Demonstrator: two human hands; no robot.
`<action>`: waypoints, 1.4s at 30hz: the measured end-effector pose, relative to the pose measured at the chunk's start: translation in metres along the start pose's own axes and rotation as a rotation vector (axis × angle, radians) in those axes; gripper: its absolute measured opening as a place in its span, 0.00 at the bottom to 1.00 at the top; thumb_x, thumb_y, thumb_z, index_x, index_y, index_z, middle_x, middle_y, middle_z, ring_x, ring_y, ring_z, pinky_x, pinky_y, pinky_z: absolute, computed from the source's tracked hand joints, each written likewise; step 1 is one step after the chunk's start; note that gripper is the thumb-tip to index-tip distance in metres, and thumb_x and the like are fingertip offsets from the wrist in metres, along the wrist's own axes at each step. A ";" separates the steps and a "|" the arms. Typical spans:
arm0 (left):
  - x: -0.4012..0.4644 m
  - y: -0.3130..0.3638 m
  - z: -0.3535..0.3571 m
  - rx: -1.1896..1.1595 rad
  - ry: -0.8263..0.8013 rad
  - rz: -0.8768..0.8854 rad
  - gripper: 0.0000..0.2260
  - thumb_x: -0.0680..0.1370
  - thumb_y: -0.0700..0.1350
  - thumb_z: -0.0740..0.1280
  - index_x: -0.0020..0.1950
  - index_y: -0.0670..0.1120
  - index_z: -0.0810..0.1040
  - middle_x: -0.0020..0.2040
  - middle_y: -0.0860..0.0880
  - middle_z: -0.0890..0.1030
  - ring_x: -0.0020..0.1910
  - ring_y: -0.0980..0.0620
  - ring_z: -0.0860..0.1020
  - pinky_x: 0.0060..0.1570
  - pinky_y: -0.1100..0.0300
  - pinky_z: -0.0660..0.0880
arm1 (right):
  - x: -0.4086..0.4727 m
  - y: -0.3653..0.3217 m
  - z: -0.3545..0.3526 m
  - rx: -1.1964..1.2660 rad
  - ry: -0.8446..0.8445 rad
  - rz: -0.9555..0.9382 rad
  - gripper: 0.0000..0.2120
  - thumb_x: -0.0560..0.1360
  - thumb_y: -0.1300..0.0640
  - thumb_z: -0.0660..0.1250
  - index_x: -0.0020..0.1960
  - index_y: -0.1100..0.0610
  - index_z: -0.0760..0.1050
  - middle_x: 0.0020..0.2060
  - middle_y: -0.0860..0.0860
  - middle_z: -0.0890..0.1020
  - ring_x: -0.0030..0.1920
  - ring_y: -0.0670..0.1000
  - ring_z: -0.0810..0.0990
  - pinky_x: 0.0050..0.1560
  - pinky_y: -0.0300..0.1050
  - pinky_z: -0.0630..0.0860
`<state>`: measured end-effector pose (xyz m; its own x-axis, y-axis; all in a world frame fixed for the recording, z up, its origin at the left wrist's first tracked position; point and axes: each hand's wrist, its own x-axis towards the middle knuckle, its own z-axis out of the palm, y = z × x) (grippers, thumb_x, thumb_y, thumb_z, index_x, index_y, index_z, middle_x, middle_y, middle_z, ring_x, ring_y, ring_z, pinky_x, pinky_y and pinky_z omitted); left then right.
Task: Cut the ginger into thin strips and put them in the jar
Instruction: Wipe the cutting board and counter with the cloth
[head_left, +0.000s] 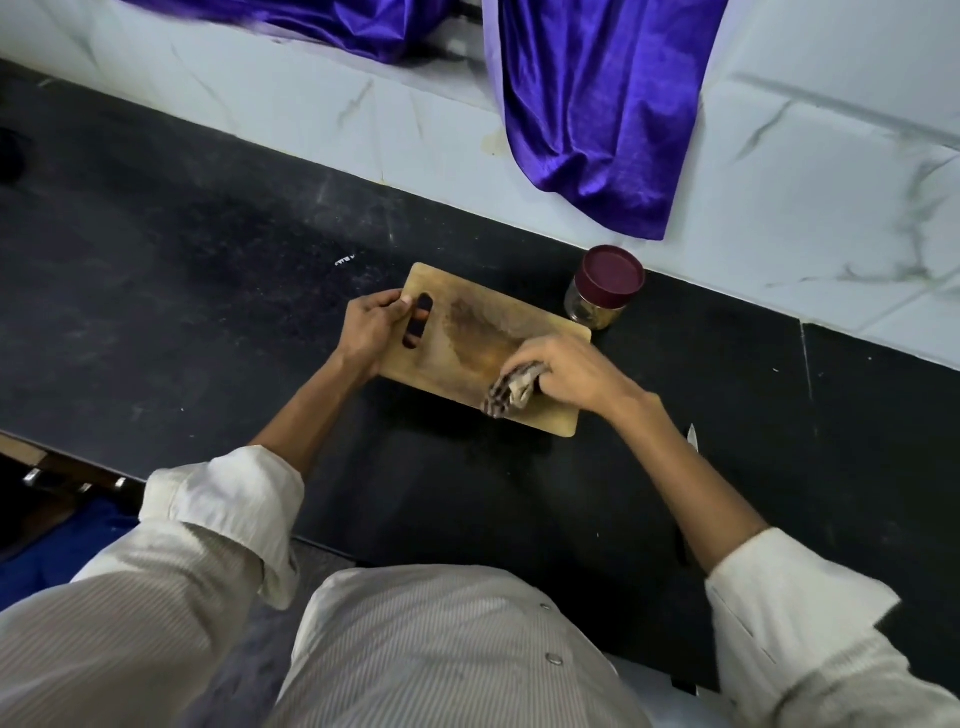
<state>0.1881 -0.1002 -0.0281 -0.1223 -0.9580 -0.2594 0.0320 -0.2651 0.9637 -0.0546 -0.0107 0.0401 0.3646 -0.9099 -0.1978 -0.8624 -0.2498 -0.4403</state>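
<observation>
Right hand (566, 371) pressing folded cloth (511, 392) on board's (467, 332) near-right end, fingers curled round it; left hand (371, 330) gripping far-left handle end; lidded jar (602, 293) just beyond, far right.

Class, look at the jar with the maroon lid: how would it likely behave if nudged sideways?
The jar stands upright on the black counter, so it would probably slide. It looks like clear glass, so likely fragile. Tipped over, its round body may roll.

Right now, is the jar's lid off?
No, the maroon lid sits closed on the jar, which stands beside the cutting board.
</observation>
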 end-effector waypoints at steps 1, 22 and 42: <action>0.000 0.001 0.002 -0.005 -0.007 -0.001 0.09 0.81 0.41 0.62 0.52 0.41 0.81 0.42 0.43 0.83 0.29 0.48 0.76 0.30 0.58 0.78 | 0.006 -0.003 -0.009 0.010 0.044 -0.005 0.24 0.70 0.74 0.60 0.57 0.55 0.84 0.54 0.52 0.84 0.55 0.52 0.81 0.56 0.51 0.76; 0.005 -0.001 -0.008 -0.027 0.007 0.024 0.09 0.81 0.42 0.62 0.53 0.44 0.82 0.43 0.45 0.84 0.29 0.49 0.78 0.32 0.56 0.79 | -0.013 0.018 0.006 0.006 -0.034 0.051 0.23 0.72 0.74 0.60 0.58 0.56 0.83 0.54 0.53 0.80 0.56 0.53 0.76 0.56 0.46 0.71; 0.001 -0.005 -0.011 -0.080 0.052 0.021 0.09 0.81 0.42 0.61 0.54 0.41 0.81 0.44 0.43 0.84 0.28 0.50 0.78 0.31 0.57 0.78 | -0.037 0.026 0.034 0.071 -0.029 0.149 0.28 0.71 0.75 0.57 0.62 0.54 0.81 0.52 0.52 0.79 0.55 0.53 0.77 0.54 0.47 0.72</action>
<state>0.1991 -0.1012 -0.0344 -0.0688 -0.9674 -0.2439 0.1133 -0.2505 0.9615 -0.0788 0.0272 0.0060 0.2455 -0.9251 -0.2898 -0.8810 -0.0883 -0.4647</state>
